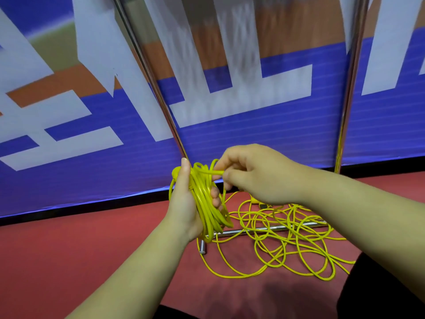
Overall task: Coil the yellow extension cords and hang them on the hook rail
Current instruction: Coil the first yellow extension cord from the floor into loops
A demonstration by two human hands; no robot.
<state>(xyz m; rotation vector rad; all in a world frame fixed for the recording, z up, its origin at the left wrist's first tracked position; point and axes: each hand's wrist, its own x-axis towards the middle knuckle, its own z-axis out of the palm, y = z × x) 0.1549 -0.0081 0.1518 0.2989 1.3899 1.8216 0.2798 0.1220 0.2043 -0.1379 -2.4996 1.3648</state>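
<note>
Left hand (184, 203) grips the thin yellow extension-cord coil (204, 203), fingers curled round the bundle. Right hand (257, 173) pinches one strand at the coil's top. The rest, a loose yellow cord tangle (287, 238), lies on the red floor (69, 249) across a chrome metal bar (253, 230). Risk: drawing in slack could snag on the bar or tighten knots, and loops might slip off the palm.

Floor bar (241, 231): on the floor (69, 254), before the banner wall (276, 139).
Loose cord (287, 238): draped over the floor bar, spreading nearer than it.
Coil (204, 203): above the floor bar's left end, in the left hand (184, 203).
Right hand (257, 173): above the floor bar, pinching the coil's top strand.
</note>
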